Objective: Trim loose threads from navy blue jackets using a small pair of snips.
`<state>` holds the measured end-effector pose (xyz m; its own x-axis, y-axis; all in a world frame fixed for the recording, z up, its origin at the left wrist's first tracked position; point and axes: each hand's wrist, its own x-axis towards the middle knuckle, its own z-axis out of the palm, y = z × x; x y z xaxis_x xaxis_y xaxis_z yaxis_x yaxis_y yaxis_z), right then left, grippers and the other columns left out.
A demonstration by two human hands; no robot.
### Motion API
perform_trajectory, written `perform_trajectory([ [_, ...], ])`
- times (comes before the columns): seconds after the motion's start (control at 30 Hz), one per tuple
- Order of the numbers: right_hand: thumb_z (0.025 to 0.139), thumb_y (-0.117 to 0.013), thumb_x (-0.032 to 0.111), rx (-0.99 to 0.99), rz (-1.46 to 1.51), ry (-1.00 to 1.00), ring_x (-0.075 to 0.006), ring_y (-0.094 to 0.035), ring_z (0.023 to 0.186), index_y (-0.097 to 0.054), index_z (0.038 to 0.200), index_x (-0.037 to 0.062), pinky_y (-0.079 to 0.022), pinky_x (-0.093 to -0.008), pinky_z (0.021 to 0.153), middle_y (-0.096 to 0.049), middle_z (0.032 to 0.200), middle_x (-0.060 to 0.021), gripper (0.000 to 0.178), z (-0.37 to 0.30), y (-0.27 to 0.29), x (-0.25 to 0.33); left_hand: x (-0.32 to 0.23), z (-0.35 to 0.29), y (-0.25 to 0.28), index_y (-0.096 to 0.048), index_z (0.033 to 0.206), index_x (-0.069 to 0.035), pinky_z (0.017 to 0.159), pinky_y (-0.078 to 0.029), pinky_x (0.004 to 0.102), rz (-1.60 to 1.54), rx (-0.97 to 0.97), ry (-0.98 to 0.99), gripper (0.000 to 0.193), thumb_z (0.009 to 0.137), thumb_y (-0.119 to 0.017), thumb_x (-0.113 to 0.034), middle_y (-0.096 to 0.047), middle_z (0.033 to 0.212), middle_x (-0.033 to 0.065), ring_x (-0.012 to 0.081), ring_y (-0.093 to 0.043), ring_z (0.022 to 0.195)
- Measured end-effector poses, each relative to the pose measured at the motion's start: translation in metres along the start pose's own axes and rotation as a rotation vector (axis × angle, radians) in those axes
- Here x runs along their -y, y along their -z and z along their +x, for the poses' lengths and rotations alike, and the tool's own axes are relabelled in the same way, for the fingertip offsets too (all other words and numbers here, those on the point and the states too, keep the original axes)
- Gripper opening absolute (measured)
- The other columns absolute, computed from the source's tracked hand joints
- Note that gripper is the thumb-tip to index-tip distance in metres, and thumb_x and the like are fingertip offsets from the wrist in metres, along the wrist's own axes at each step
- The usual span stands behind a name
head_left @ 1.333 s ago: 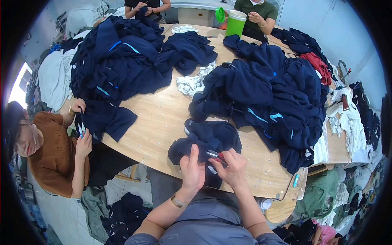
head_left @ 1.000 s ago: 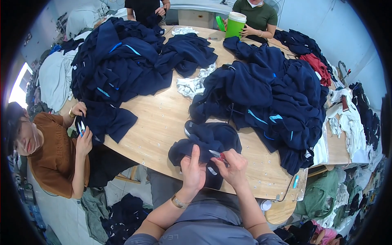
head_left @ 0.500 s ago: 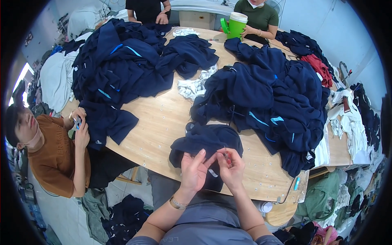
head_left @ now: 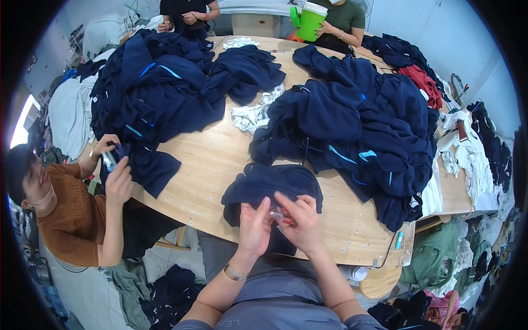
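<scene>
A navy garment [head_left: 269, 184] lies bunched at the table's near edge, right in front of me. Over its near side my left hand [head_left: 254, 226] is raised, thumb up and fingers drawn together; what they pinch, if anything, I cannot make out. Close beside it, my right hand [head_left: 302, 223] is closed around small red-handled thread snips [head_left: 284, 216], partly covered by the fingers. Its index finger stretches toward the left thumb. Part of the garment hangs below my hands over the edge.
Navy garment piles cover the table [head_left: 203, 176] at the left [head_left: 159, 93] and right [head_left: 352, 121], with white cloth scraps [head_left: 250, 116] between them. A co-worker at the left [head_left: 77, 203] handles navy cloth; two people stand across, one holding a green jug [head_left: 312, 22]. A cyan marker-like item [head_left: 399, 240] lies near right.
My hands have drawn closer, and the right index finger now extends leftward over the snips. The left co-worker's hands have lifted. The green jug has tilted as its holder moved.
</scene>
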<state>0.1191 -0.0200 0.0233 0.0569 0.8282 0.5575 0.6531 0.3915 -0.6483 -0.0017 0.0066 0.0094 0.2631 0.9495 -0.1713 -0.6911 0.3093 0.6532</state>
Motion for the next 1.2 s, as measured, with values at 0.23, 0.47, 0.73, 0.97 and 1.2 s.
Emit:
perform_trajectory([
  [0.23, 0.073, -0.065, -0.006, -0.282, 0.249, -0.123, -0.0159, -0.054, 0.055, -0.065, 0.089, 0.0018, -0.044, -0.0365, 0.084, -0.059, 0.063, -0.0043, 0.018, -0.021, -0.007, -0.006, -0.008, 0.000, -0.003, -0.038, 0.122, -0.012, 0.085, -0.046, 0.0338, -0.052, -0.001, 0.030, 0.036, 0.090, -0.053, -0.005, -0.055, 0.113, 0.0058, 0.0150, -0.058, 0.097],
  [0.47, 0.078, -0.062, -0.007, -0.313, 0.467, -0.181, -0.0108, -0.058, 0.054, -0.061, 0.087, -0.0018, -0.043, -0.0382, 0.088, -0.062, 0.062, -0.0054, 0.010, -0.029, 0.012, 0.002, -0.003, -0.006, -0.012, -0.041, 0.118, -0.011, 0.086, -0.047, 0.0379, -0.086, -0.051, -0.003, 0.028, 0.092, -0.051, -0.013, -0.057, 0.109, 0.0080, 0.0169, -0.059, 0.094],
  [0.73, 0.071, -0.065, -0.006, -0.025, 0.389, 0.011, -0.0195, -0.061, 0.065, -0.066, 0.084, 0.0000, -0.046, -0.0423, 0.086, -0.064, 0.071, -0.0071, 0.014, -0.014, 0.016, 0.029, 0.000, -0.011, -0.027, -0.055, 0.075, -0.010, 0.073, -0.053, 0.0265, -0.354, 0.082, 0.673, 0.023, 0.090, -0.057, -0.028, -0.059, 0.073, 0.0025, 0.0106, -0.060, 0.067],
  [0.97, 0.066, -0.070, 0.006, 0.312, 0.958, -0.063, -0.0247, -0.062, 0.070, -0.064, 0.083, -0.0015, -0.047, -0.0417, 0.085, -0.062, 0.068, -0.0086, 0.019, -0.014, 0.042, 0.041, -0.007, 0.005, -0.028, -0.061, 0.078, -0.004, 0.087, -0.050, 0.0355, -0.209, -0.131, 0.302, 0.023, 0.090, -0.056, -0.024, -0.063, 0.091, 0.0041, 0.0129, -0.059, 0.086],
  [1.2, 0.079, -0.064, 0.040, -0.063, 0.427, -0.389, -0.0158, -0.050, 0.057, -0.050, 0.070, 0.0012, -0.039, -0.0310, 0.054, -0.047, 0.058, -0.0045, 0.043, -0.020, 0.039, 0.006, -0.011, -0.002, -0.034, -0.061, 0.096, 0.000, 0.091, -0.048, 0.0379, -0.208, -0.078, 0.170, 0.023, 0.093, -0.052, -0.021, -0.064, 0.097, 0.0063, 0.0152, -0.060, 0.091],
])
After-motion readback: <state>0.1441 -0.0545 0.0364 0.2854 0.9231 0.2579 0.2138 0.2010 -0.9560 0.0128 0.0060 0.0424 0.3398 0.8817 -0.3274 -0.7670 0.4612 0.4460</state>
